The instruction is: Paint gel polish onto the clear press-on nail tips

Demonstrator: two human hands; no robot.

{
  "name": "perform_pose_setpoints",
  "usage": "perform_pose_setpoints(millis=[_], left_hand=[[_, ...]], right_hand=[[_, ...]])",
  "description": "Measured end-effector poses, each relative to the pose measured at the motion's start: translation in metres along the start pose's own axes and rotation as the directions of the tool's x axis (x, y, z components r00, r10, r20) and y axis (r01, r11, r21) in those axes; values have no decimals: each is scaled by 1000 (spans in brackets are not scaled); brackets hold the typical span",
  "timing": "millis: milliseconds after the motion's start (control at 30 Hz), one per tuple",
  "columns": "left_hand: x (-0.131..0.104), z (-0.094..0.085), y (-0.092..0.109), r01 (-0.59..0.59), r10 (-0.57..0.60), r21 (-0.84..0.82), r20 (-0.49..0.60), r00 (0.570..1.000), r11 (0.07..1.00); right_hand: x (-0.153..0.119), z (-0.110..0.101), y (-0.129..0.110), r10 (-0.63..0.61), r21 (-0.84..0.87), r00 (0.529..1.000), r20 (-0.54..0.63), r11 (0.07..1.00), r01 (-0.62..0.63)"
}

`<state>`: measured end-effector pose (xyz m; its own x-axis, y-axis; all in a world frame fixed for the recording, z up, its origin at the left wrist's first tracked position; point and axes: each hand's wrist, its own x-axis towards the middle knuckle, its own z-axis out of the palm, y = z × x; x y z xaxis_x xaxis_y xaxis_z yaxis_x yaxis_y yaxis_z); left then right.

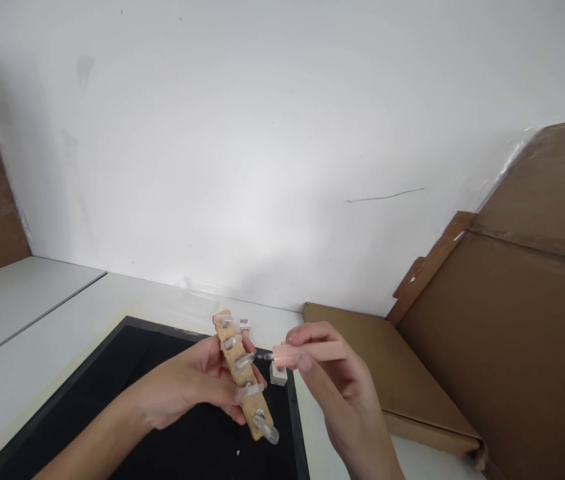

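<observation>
My left hand (pixel 197 381) is closed around a tan wooden nail display stick (pixel 252 403), held at a slant above the black mat. Several clear false nails sit crosswise along it, among them a middle nail (pixel 245 362) and a bottom one (pixel 266 428). Between thumb and fingers, my right hand (pixel 339 393) pinches a pink nail polish brush (pixel 312 353) by its long square handle. Its thin tip points left and reaches the end of the middle nail; whether they touch I cannot tell. Behind the brush stands a small white square bottle (pixel 278 375).
A black mat (pixel 162 413) lies on the white table (pixel 82 320). Beyond the stick is another small white block with a purple mark (pixel 245 325). A flat cardboard box (pixel 412 373) lies to the right, with tall cardboard panels (pixel 527 300) beside it. A white wall rises behind.
</observation>
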<state>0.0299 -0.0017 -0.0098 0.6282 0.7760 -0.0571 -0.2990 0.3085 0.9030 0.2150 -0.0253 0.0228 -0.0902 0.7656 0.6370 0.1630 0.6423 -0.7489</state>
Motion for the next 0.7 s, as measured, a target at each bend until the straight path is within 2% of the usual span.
perform_pose_setpoints(millis=[233,467,700], left_hand=[[-5,-3,4,-41,42,44,-15,999,998],[-15,-2,11,-82,84,70,-24,996,994],[-16,-2,11,-57,57,48,-7,998,997]], right_hand=[[-4,-5,-3,79,-8,993,91,997,-79],[-5,-8,-5,3,31,983,185,999,-9],[-5,-8,-9,-69,99,961,269,994,43]])
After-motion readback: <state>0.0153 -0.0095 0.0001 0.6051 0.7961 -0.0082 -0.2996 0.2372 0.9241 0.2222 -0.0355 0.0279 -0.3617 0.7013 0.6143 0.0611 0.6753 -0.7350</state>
